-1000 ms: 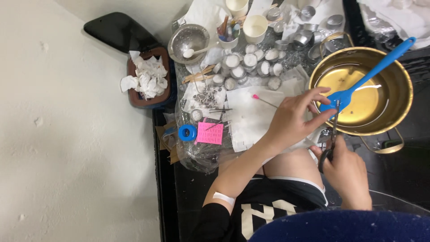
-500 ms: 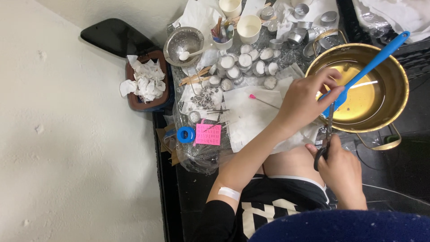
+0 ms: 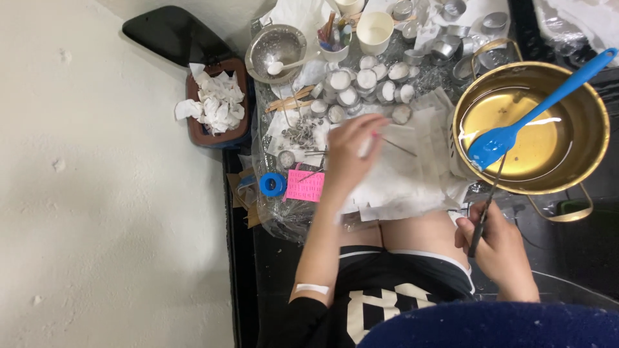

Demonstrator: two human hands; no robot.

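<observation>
Nearest the camera, the right hand (image 3: pixel 495 243) was closed around a pair of dark scissors (image 3: pixel 485 209), whose blades pointed up toward the rim of the gold pot (image 3: pixel 596 138). The left hand (image 3: pixel 348 154) reached farther out over the white paper sheets (image 3: pixel 406 180) spread on the counter (image 3: pixel 242 219); it was blurred, its fingers curled narrow around a thin stick with a pink tip (image 3: pixel 387 143), though the grip itself was hard to make out. Just left of that hand lay a pink note (image 3: pixel 304 187) and a blue tape roll (image 3: pixel 272 185), close together. In the gold pot, a blue spatula (image 3: pixel 509 132) rested with its blade in the yellowish liquid and its handle leaning over the far right rim. Beyond the left hand sat a cluster of small white tealight cups (image 3: pixel 361 87). Farther still stood a metal strainer bowl (image 3: pixel 277 45) with a spoon in it and a white paper cup (image 3: pixel 375 29). To the far left, a brown tray (image 3: pixel 193 129) held crumpled white tissues (image 3: pixel 216 103).
</observation>
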